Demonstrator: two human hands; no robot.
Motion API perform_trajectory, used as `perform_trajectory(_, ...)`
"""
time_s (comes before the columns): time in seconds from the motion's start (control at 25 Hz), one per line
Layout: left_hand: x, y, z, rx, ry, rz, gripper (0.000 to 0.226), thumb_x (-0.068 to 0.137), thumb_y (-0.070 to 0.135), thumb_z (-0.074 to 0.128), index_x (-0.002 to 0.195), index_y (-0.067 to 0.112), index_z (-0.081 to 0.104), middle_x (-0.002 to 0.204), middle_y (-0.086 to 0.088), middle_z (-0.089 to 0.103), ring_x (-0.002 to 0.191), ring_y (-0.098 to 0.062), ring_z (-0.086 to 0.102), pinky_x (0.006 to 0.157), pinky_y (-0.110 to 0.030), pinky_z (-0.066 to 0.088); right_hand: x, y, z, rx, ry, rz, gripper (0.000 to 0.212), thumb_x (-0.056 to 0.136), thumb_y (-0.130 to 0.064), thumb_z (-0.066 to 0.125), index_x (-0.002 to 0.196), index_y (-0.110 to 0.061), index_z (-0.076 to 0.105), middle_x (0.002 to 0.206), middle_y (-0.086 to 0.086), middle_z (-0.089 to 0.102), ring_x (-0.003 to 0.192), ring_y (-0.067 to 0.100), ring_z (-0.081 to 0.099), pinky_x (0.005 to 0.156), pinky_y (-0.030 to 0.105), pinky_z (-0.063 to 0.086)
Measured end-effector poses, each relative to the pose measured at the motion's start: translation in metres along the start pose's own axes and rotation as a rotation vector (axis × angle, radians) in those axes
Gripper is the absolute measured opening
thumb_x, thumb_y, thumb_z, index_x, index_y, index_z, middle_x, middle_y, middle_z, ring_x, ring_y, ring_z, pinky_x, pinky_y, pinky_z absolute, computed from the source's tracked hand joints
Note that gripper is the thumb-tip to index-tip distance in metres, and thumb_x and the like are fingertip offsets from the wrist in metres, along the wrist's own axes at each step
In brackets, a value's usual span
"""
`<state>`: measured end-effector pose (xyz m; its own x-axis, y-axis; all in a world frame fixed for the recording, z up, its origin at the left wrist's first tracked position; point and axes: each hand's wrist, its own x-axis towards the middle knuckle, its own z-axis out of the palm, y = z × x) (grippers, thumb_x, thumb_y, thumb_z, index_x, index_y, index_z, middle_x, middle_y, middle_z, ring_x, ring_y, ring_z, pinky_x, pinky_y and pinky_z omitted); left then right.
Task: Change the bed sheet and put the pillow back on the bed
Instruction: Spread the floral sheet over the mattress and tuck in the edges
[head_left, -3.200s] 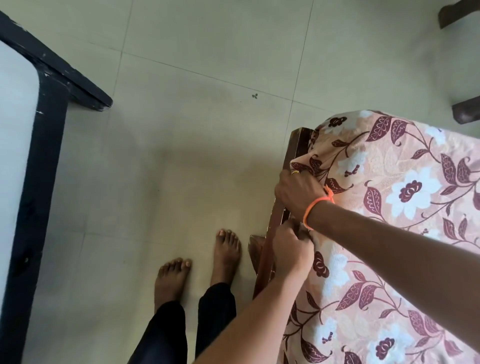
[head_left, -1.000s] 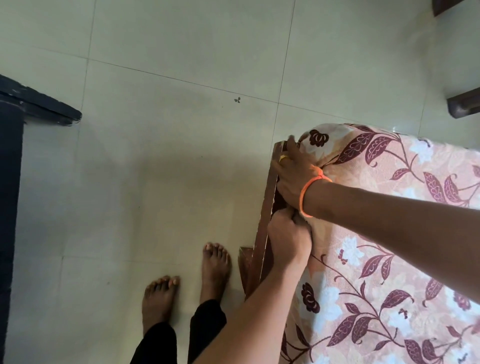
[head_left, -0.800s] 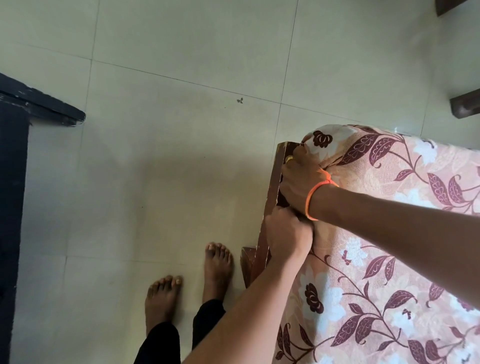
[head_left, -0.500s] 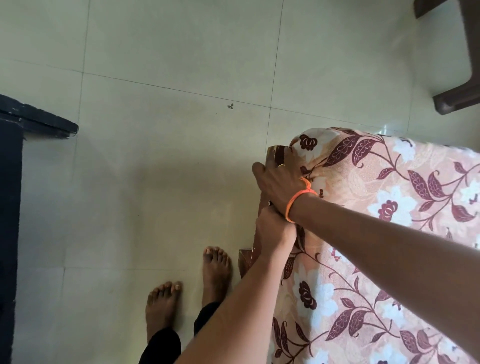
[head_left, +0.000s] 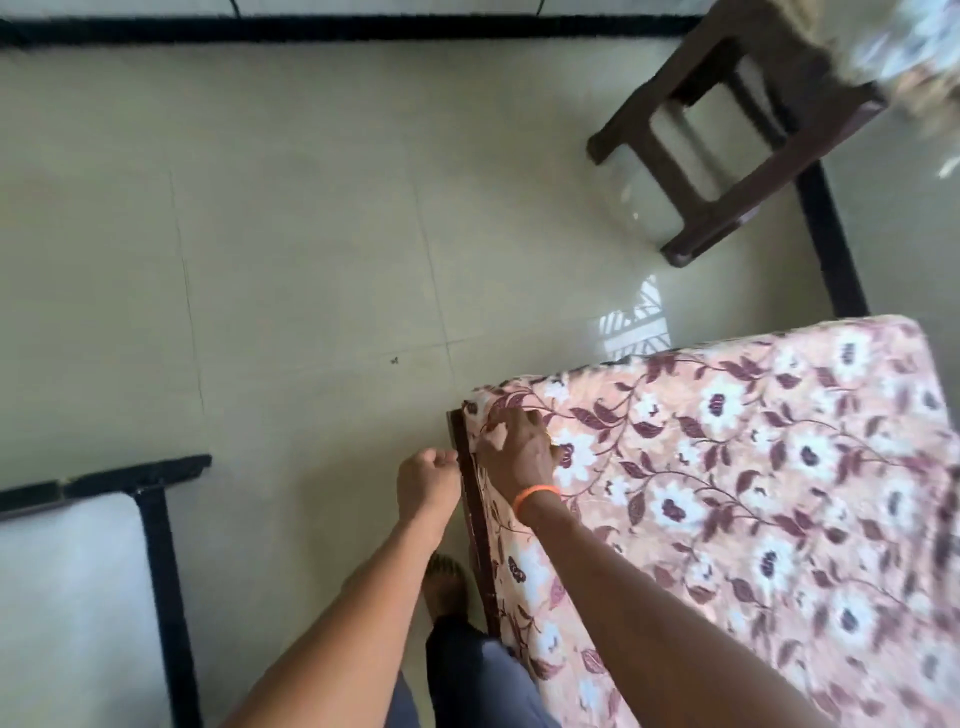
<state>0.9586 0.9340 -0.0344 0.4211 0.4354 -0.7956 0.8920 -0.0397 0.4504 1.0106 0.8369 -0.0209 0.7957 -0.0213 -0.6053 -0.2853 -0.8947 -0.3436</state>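
**Sheet tucked at the bed corner**

The floral sheet (head_left: 727, 467) covers the mattress, its edge running down beside the wooden bed frame (head_left: 470, 499). The right hand (head_left: 522, 449) presses on the sheet at the corner, fingers curled into the cloth. The left hand (head_left: 428, 483) is curled beside the frame; whether it pinches cloth I cannot tell. The fabric looks soft, light and easily wrinkled, best taken at its edge by both hands.

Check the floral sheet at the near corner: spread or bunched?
Spread. The floral sheet lies flat over the mattress top and wraps the corner under the right hand. Tuck below the edge: cannot tell.
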Motion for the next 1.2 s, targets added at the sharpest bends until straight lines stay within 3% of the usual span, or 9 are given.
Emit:
perform_trajectory(0.12, -0.054, 0.087, -0.037, 0.055, -0.056, 0.176, 0.018, 0.09, 0.017, 0.059, 0.092, 0.013, 0.076, 0.101, -0.003, 0.075, 0.087, -0.018, 0.064, 0.076, -0.027, 0.05, -0.023, -0.011, -0.071, 0.098, 0.079, 0.163, 0.036, 0.082, -0.033, 0.07, 0.115, -0.022, 0.058, 0.12, 0.003, 0.053, 0.113, 0.024, 0.054, 0.098, 0.044, 0.036)
perform_trajectory(0.24, -0.067, 0.158, -0.06, 0.061, -0.135, 0.283, 0.016, 0.088, 0.016, 0.059, 0.086, 0.013, 0.074, 0.098, -0.003, 0.075, 0.093, -0.022, 0.067, 0.084, -0.032, 0.053, -0.024, -0.023, -0.126, 0.169, 0.132, 0.209, 0.036, 0.079, -0.031, 0.073, 0.111, -0.021, 0.061, 0.116, 0.005, 0.057, 0.11, 0.024, 0.056, 0.092, 0.04, 0.044)
perform_trajectory(0.4, -0.061, 0.248, -0.097, 0.125, -0.199, 0.376, 0.021, 0.088, 0.021, 0.06, 0.077, 0.004, 0.065, 0.081, -0.002, 0.068, 0.067, -0.026, 0.058, 0.073, -0.038, 0.055, -0.022, -0.044, -0.19, 0.304, 0.287, 0.286, 0.031, 0.078, -0.029, 0.074, 0.106, -0.019, 0.062, 0.105, 0.004, 0.063, 0.097, 0.024, 0.062, 0.083, 0.042, 0.052)
perform_trajectory(0.56, -0.055, 0.338, -0.095, 0.291, -0.277, 0.51, 0.02, 0.089, 0.023, 0.061, 0.078, 0.008, 0.066, 0.074, -0.004, 0.066, 0.069, -0.025, 0.056, 0.07, -0.034, 0.051, -0.02, -0.059, -0.225, 0.681, 0.423, 0.45, 0.025, 0.08, -0.02, 0.076, 0.101, -0.017, 0.062, 0.092, 0.002, 0.067, 0.086, 0.02, 0.065, 0.081, 0.043, 0.055)
perform_trajectory(0.76, -0.087, 0.423, 0.001, 0.502, -0.542, 0.696, 0.013, 0.089, 0.021, 0.062, 0.081, 0.014, 0.069, 0.071, -0.001, 0.063, 0.066, -0.021, 0.053, 0.064, -0.03, 0.047, -0.004, -0.026, -0.271, 1.072, 0.656, 0.669, 0.022, 0.082, -0.012, 0.074, 0.101, -0.013, 0.063, 0.095, 0.005, 0.07, 0.086, 0.019, 0.067, 0.072, 0.03, 0.055)
perform_trajectory(0.92, -0.109, 0.47, 0.088, 0.65, -0.707, 0.768, 0.01, 0.09, 0.018, 0.063, 0.082, 0.018, 0.07, 0.072, 0.002, 0.064, 0.063, -0.016, 0.054, 0.064, -0.026, 0.044, 0.039, 0.034, -0.319, 1.273, 0.768, 0.871, 0.01, 0.078, -0.013, 0.075, 0.085, -0.015, 0.069, 0.09, 0.006, 0.073, 0.089, 0.025, 0.069, 0.086, 0.04, 0.056)
perform_trajectory(1.08, -0.124, 0.553, 0.184, 0.79, -0.768, 0.805, 0.014, 0.09, 0.015, 0.061, 0.078, 0.021, 0.067, 0.069, 0.004, 0.062, 0.058, -0.011, 0.051, 0.058, -0.022, 0.042, 0.104, 0.099, -0.391, 1.409, 0.816, 0.953, 0.006, 0.074, -0.015, 0.07, 0.077, -0.011, 0.072, 0.078, 0.01, 0.073, 0.075, 0.026, 0.067, 0.062, 0.03, 0.048)
perform_trajectory(1.2, -0.162, 0.618, 0.268, 0.867, -0.816, 0.929, 0.022, 0.089, 0.016, 0.061, 0.067, 0.02, 0.064, 0.061, 0.007, 0.059, 0.057, -0.014, 0.052, 0.057, -0.024, 0.041, 0.136, 0.143, -0.461, 1.475, 0.953, 0.949, 0.008, 0.071, -0.014, 0.072, 0.077, -0.016, 0.068, 0.083, 0.006, 0.073, 0.081, 0.027, 0.068, 0.077, 0.04, 0.057)
